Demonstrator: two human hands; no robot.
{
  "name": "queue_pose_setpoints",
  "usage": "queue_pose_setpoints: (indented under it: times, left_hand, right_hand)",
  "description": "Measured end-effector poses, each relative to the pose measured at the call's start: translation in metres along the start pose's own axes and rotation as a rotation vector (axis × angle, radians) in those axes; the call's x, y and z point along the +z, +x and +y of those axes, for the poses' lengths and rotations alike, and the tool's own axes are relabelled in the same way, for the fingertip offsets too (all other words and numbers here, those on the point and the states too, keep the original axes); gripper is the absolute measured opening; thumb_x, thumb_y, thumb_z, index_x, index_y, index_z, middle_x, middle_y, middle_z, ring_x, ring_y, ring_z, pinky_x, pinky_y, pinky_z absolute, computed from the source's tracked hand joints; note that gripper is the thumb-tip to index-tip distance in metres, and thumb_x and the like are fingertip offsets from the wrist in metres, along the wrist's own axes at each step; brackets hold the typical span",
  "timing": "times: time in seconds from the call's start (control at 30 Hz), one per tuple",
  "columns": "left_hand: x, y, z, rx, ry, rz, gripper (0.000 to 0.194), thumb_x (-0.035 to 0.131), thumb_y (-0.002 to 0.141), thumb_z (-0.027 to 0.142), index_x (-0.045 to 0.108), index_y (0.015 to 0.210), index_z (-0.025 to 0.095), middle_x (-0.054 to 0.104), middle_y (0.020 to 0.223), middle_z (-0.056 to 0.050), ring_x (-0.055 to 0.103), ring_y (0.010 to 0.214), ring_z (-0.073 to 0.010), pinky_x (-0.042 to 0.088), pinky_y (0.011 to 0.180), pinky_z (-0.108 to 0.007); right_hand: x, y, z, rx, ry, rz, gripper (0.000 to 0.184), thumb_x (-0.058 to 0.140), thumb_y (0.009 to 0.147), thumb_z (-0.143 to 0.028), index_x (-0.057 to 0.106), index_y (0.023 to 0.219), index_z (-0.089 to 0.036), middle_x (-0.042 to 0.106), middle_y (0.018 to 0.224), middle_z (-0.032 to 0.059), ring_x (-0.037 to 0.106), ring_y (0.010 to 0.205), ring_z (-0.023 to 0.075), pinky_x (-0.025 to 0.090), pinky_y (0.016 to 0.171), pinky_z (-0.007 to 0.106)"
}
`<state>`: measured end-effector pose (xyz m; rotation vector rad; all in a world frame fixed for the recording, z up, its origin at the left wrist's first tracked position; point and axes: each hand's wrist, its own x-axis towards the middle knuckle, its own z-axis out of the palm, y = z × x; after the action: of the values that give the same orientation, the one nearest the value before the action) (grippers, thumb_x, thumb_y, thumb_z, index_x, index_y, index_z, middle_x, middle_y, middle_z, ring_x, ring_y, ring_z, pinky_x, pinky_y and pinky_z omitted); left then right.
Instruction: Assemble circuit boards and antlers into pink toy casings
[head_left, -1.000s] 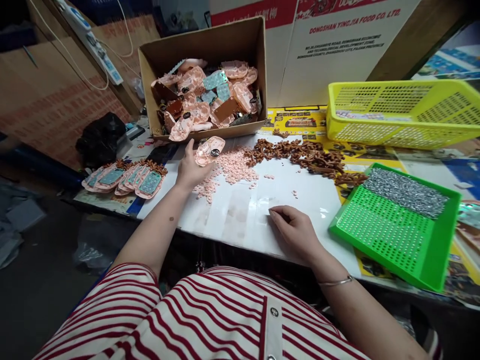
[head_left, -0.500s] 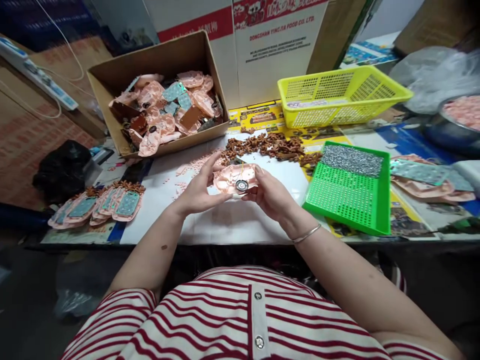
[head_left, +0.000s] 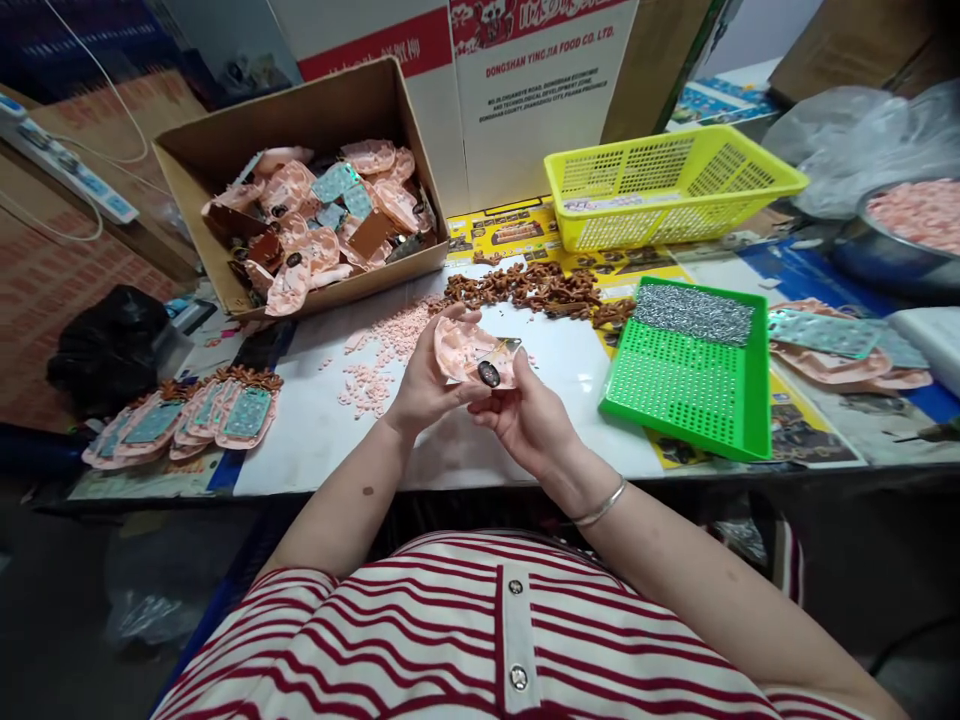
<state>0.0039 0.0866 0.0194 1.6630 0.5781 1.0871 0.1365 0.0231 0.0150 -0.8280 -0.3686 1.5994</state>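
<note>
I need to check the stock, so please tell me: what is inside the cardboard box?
In the box, pink shells, teal panels and brown flat pieces show on top. Whatever lies under them is covered.

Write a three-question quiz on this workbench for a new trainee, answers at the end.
1. Multiple choice: which container holds the heap of small silvery metal pieces?
a) the yellow perforated plastic basket
b) the green perforated plastic tray
c) the open brown cardboard box

2. True or false: the left hand and the right hand are both touching the pale pink moulded plastic shell.

3. Fill in the missing colour: the round disc on the shell is ____.

Key: 1. b; 2. true; 3. black
</note>
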Motion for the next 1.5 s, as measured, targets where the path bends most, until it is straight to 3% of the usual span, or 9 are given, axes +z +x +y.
queue_pose_setpoints:
  times: [0.17, 0.3, 0.4, 0.5, 0.6, 0.83, 1.07, 1.23, 1.5]
  left_hand:
    - [-0.012, -0.001, -0.001, -0.098, -0.116, 0.083, 0.098, 0.079, 0.066, 0.068, 0.042, 0.148, 0.028, 0.058, 0.138, -0.016, 0.062, 0.122, -0.0338, 0.054, 0.098, -0.046]
    - [-0.01, -0.002, 0.001, -0.17, -0.238, 0.072, 0.085, 0.08, 0.069, 0.06, 0.051, 0.141, 0.026, 0.064, 0.124, -0.011, 0.067, 0.109, -0.0276, 0.055, 0.095, -0.042]
    - [-0.005, -0.004, 0.004, -0.243, -0.292, 0.047, 0.084, 0.081, 0.066, 0.059, 0.054, 0.138, 0.025, 0.067, 0.115, -0.007, 0.068, 0.098, -0.0229, 0.055, 0.091, -0.038]
    - [0.001, -0.006, 0.007, -0.331, -0.332, 0.016, 0.08, 0.081, 0.067, 0.058, 0.059, 0.134, 0.022, 0.069, 0.11, -0.007, 0.067, 0.094, -0.0221, 0.055, 0.086, -0.035]
    - [0.006, -0.009, 0.01, -0.407, -0.376, -0.005, 0.071, 0.078, 0.071, 0.057, 0.063, 0.13, 0.02, 0.071, 0.109, -0.008, 0.067, 0.095, -0.023, 0.054, 0.085, -0.035]
    - [0.024, -0.016, 0.004, -0.576, -0.47, 0.064, 0.054, 0.074, 0.076, 0.059, 0.069, 0.114, 0.021, 0.069, 0.094, -0.003, 0.065, 0.077, -0.0173, 0.053, 0.073, -0.032]
    - [0.043, -0.017, 0.002, -0.642, -0.546, 0.098, 0.043, 0.072, 0.077, 0.058, 0.066, 0.094, 0.019, 0.066, 0.086, -0.002, 0.061, 0.074, -0.0156, 0.051, 0.07, -0.029]
    - [0.045, -0.019, 0.014, -0.582, -0.742, 0.16, 0.026, 0.068, 0.083, 0.043, 0.063, 0.09, 0.018, 0.066, 0.078, 0.0, 0.065, 0.07, -0.0144, 0.053, 0.071, -0.027]
    - [0.039, -0.026, 0.024, -0.737, -0.903, 0.052, 0.058, 0.052, 0.087, 0.054, 0.064, 0.117, 0.006, 0.074, 0.082, -0.014, 0.072, 0.064, -0.028, 0.057, 0.067, -0.041]
  right_hand:
    - [-0.021, -0.005, 0.005, -0.345, -0.409, 0.164, 0.059, 0.074, 0.067, -0.075, 0.058, 0.086, -0.021, 0.059, 0.07, -0.0037, 0.055, 0.054, 0.0094, 0.049, 0.047, 0.023]
    - [-0.026, -0.014, 0.009, -0.642, -0.816, -0.037, 0.035, 0.073, 0.082, -0.054, 0.062, 0.08, -0.021, 0.062, 0.072, 0.0, 0.056, 0.063, 0.012, 0.051, 0.061, 0.028]
    - [-0.028, -0.018, 0.009, -0.922, -0.993, -0.113, 0.018, 0.069, 0.089, -0.039, 0.065, 0.098, -0.023, 0.064, 0.084, 0.0024, 0.061, 0.076, 0.0158, 0.056, 0.072, 0.032]
    - [-0.03, -0.02, 0.006, -1.144, -1.12, -0.26, 0.031, 0.063, 0.094, -0.026, 0.061, 0.125, -0.028, 0.063, 0.108, 0.0074, 0.065, 0.098, 0.0195, 0.059, 0.085, 0.037]
    - [-0.031, -0.022, 0.001, -1.21, -1.199, -0.37, 0.042, 0.055, 0.097, -0.02, 0.055, 0.137, -0.032, 0.059, 0.119, 0.0089, 0.065, 0.106, 0.0195, 0.06, 0.09, 0.038]
    - [-0.039, -0.021, -0.006, -1.188, -1.298, -0.334, 0.045, 0.057, 0.097, -0.027, 0.049, 0.141, -0.025, 0.061, 0.13, 0.0145, 0.061, 0.123, 0.0265, 0.056, 0.101, 0.048]
    - [-0.036, -0.026, -0.009, -1.138, -1.227, -0.302, 0.03, 0.056, 0.097, -0.029, 0.057, 0.126, -0.022, 0.072, 0.116, 0.0109, 0.067, 0.108, 0.0239, 0.056, 0.094, 0.045]
    - [-0.045, -0.024, -0.008, -0.847, -0.899, -0.15, 0.028, 0.065, 0.091, -0.032, 0.064, 0.118, -0.023, 0.072, 0.111, 0.0067, 0.066, 0.092, 0.0172, 0.057, 0.087, 0.037]
    - [-0.079, -0.018, -0.004, -0.521, -0.53, -0.041, 0.038, 0.086, 0.071, -0.049, 0.07, 0.098, -0.027, 0.075, 0.103, 0.0028, 0.07, 0.095, 0.0172, 0.058, 0.094, 0.038]
